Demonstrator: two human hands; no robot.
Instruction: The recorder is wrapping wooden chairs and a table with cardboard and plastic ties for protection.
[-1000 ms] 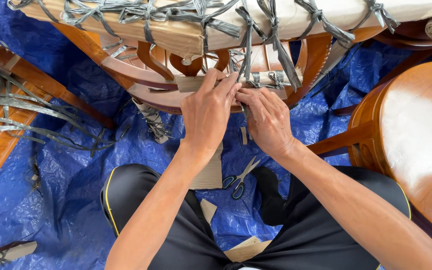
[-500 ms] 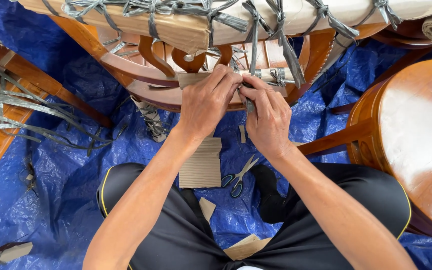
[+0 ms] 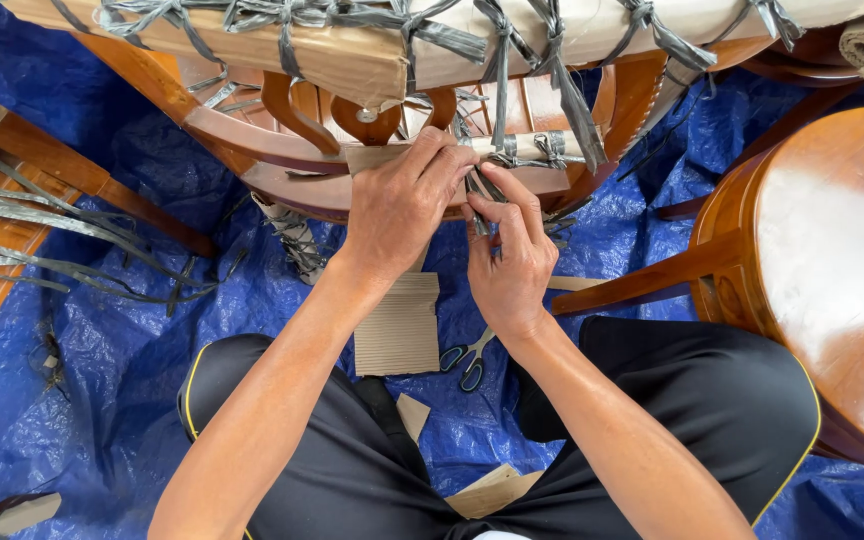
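Left hand [image 3: 399, 205] presses the cardboard wrap [image 3: 372, 160] flat on the wooden chair rail [image 3: 282, 185] while right hand [image 3: 508, 255] pinches the grey strap [image 3: 482, 190], seemingly mid-knot; best keep the wrap pinned, strap taut.

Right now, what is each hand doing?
Left hand: closed, pressing cardboard strip against the wooden chair rail.
Right hand: closed, pinching the grey strap.
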